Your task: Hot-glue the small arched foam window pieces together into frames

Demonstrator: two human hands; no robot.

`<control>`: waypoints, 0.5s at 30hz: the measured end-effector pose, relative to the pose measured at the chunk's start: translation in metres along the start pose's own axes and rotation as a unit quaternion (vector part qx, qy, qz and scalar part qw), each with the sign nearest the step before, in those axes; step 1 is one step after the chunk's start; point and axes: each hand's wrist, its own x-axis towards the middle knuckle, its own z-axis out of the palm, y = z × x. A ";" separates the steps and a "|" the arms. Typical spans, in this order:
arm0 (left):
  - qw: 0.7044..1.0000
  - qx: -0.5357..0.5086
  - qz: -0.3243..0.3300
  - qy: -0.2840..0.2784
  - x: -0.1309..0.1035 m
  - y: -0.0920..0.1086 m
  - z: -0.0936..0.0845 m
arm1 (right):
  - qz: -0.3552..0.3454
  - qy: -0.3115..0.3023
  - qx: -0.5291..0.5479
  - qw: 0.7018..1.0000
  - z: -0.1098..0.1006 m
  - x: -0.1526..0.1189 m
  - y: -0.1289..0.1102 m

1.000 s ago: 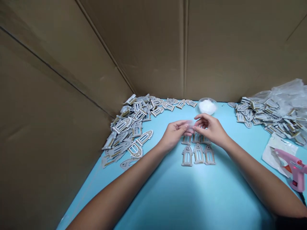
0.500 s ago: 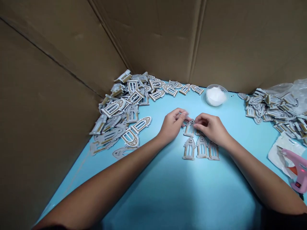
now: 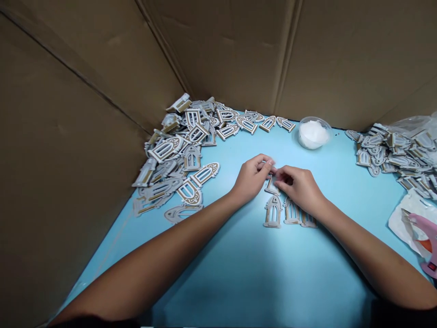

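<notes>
My left hand [image 3: 253, 178] is closed, its thumb pressed against the fingers above a small grey arched window piece [image 3: 272, 187]. What it pinches, if anything, is too small to make out. Fingertips nearly meeting the left ones, my right hand [image 3: 300, 186] is curled in a pinch over the same piece and hides part of it; its contents are hidden too. Just below the hands lies a row of similar arched window pieces, back side up: one on the left [image 3: 273, 212], one in the middle [image 3: 292, 212] and one partly covered by my right wrist [image 3: 309, 219].
A heap of white and gold arched window pieces [image 3: 165, 148] lies at the left by the cardboard wall [image 3: 225, 50]. At the back stands a clear bowl [image 3: 314, 133] of white material. A grey heap [image 3: 392, 148] and a pink glue gun [image 3: 426, 228] are at the right.
The view has shifted slightly, so the table things sit a little farther right. My hands have come closer together, and the right one now covers more of the upper window piece.
</notes>
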 end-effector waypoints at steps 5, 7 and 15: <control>1.000 -0.018 0.006 0.015 0.001 -0.001 0.001 | -0.027 0.030 -0.059 0.997 -0.001 -0.001 0.001; 0.999 -0.029 0.010 0.024 0.002 -0.001 0.002 | -0.032 0.044 -0.057 0.997 -0.005 -0.001 0.000; 0.997 -0.063 0.018 -0.032 -0.013 0.015 0.011 | 0.032 0.097 0.173 0.980 -0.026 -0.001 -0.009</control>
